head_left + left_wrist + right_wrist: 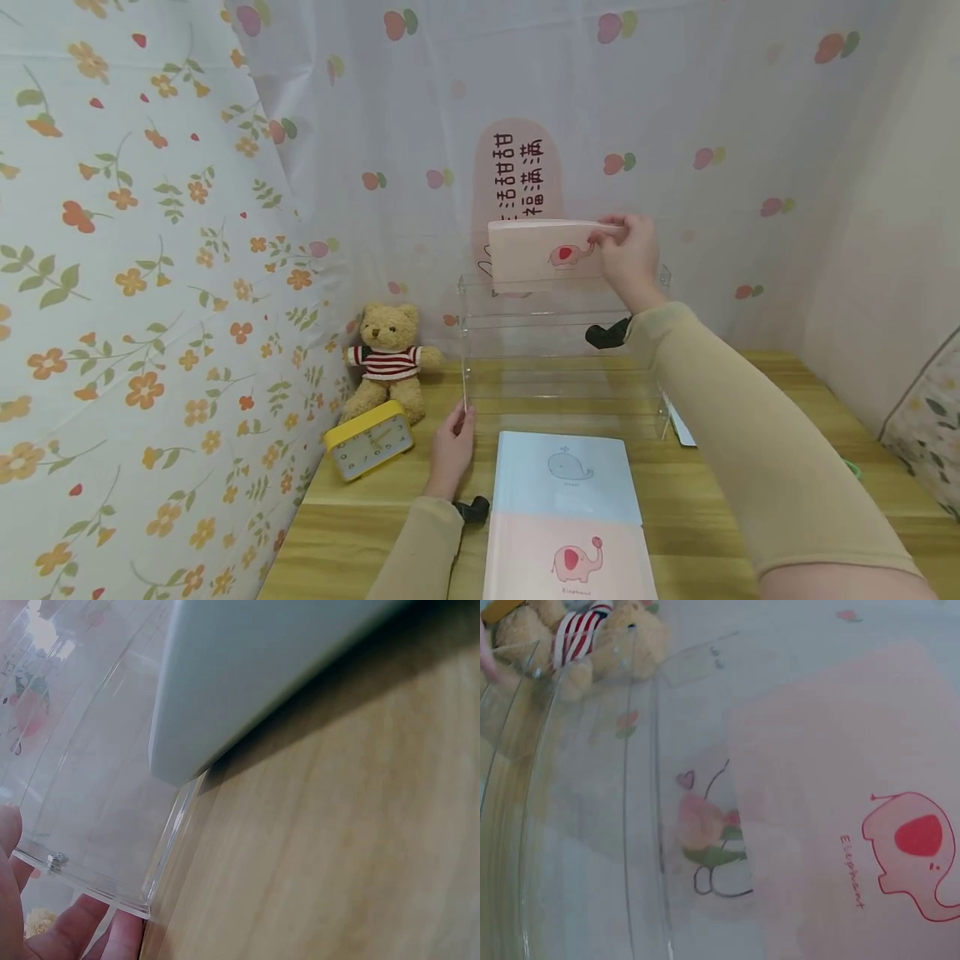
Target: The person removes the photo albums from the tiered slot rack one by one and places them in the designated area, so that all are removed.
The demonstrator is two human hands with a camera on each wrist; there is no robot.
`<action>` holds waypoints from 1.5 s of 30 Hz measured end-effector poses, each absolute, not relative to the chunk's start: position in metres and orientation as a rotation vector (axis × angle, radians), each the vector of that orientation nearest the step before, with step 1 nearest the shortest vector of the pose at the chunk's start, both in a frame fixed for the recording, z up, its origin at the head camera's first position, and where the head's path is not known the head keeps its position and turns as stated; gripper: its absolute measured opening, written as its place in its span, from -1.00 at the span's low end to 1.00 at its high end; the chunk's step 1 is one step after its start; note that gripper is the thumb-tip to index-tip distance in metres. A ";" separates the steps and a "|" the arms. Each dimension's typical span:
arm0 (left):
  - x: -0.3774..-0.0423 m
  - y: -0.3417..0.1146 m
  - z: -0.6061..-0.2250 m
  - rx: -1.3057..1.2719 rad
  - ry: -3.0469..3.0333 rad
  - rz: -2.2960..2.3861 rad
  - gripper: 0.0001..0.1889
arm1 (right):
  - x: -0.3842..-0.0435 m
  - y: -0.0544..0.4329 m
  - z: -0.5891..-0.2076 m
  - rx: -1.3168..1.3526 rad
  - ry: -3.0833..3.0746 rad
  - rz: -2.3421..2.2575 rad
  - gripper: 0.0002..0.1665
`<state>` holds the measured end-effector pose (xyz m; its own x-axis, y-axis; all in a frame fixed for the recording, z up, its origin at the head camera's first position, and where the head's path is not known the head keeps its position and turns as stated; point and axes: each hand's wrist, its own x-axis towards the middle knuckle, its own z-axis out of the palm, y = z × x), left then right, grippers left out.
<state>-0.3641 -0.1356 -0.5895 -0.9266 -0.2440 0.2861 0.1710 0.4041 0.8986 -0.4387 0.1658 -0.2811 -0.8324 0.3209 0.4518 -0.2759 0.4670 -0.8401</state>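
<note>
My right hand [633, 254] pinches the right end of a pink notebook [525, 254] with a red elephant on its cover. It holds this notebook above the top of a clear tiered acrylic rack [464, 358]. In the right wrist view the elephant cover [817, 765] hangs beside the rack's clear panels. Low on the rack's left side, my left hand [452, 446] grips the panel edge, with fingers [75, 922] showing beyond the clear plastic. On the table before the rack lie a blue whale notebook [525, 475] and another pink elephant notebook [525, 558].
Left of the rack a teddy bear [386, 362] in a striped top sits behind a yellow alarm clock [372, 442]. A pale flat item [681, 425] lies by the rack's right foot. Printed curtains [420, 100] hang behind the wooden table [720, 508].
</note>
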 end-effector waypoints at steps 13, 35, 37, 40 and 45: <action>-0.365 -0.136 -0.582 0.044 -2.284 -1.561 -0.48 | -0.405 0.170 -0.254 0.033 -1.957 1.391 -0.70; -0.360 -0.136 -0.579 0.107 -2.332 -1.650 -0.49 | -0.336 0.227 -0.347 0.196 -2.372 1.199 -0.66; -0.359 -0.135 -0.579 0.107 -2.333 -1.650 -0.49 | -0.331 0.235 -0.357 0.201 -2.405 1.187 -0.68; -0.359 -0.135 -0.579 0.105 -2.335 -1.648 -0.48 | -0.324 0.250 -0.370 0.225 -2.445 1.146 -0.70; -0.359 -0.133 -0.577 0.105 -2.324 -1.655 -0.50 | -0.313 0.282 -0.388 0.253 -2.505 1.059 -0.70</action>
